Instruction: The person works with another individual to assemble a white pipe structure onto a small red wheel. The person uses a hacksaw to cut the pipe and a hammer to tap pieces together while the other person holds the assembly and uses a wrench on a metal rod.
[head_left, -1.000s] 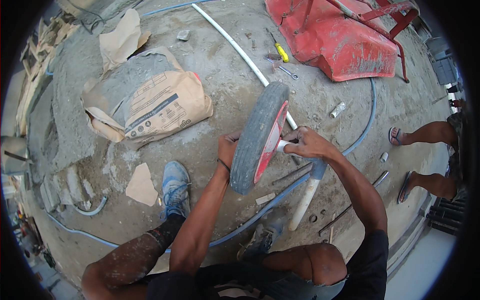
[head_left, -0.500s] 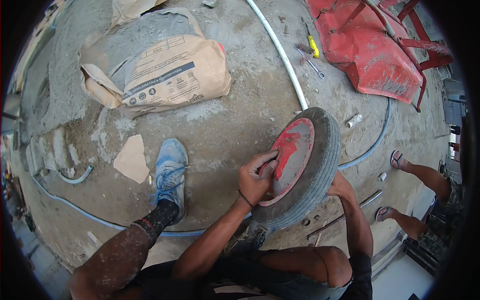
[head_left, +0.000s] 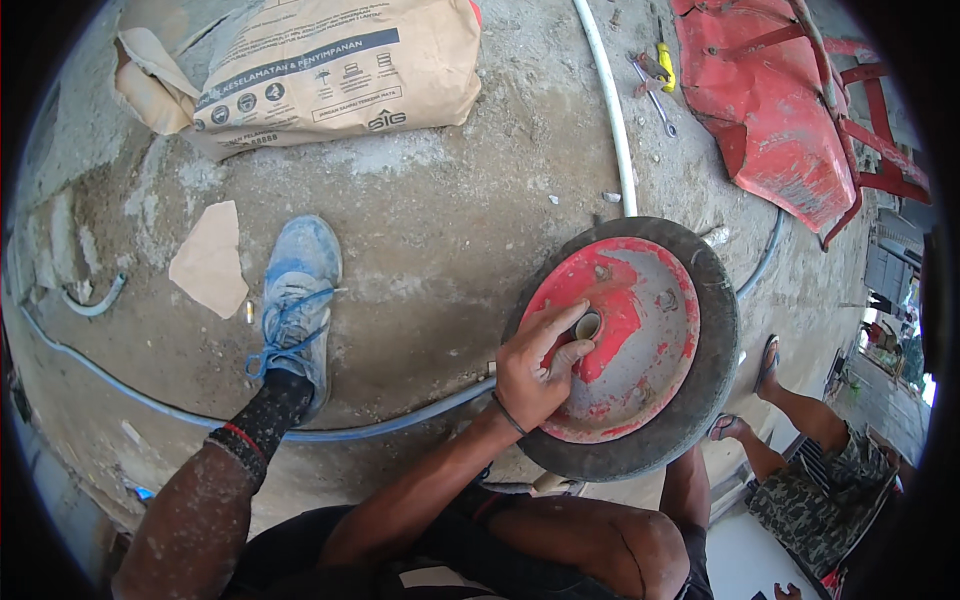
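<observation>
A wheelbarrow wheel [head_left: 655, 385] with a black tyre and a worn red-and-grey metal rim is tilted up in front of me, its face toward me. My left hand [head_left: 535, 370] is closed at its centre, thumb and forefinger gripping either side of the short round hub tube [head_left: 587, 325]. The hub's opening shows between the fingertips. My right forearm [head_left: 686, 485] runs up behind the tyre's lower right, and the wheel hides my right hand.
A torn paper cement bag [head_left: 350, 75] lies at the upper left. A dented red wheelbarrow tray [head_left: 770, 130] is at the upper right, near a spanner [head_left: 660, 110] and a yellow-handled screwdriver [head_left: 665, 65]. A blue hose [head_left: 400, 418] crosses the ground. Another person's sandalled foot [head_left: 728, 427] is right.
The wheel has turned so its face points more toward me. My right hand has gone out of sight behind it. The view has shifted, and more of the other person shows at right.
</observation>
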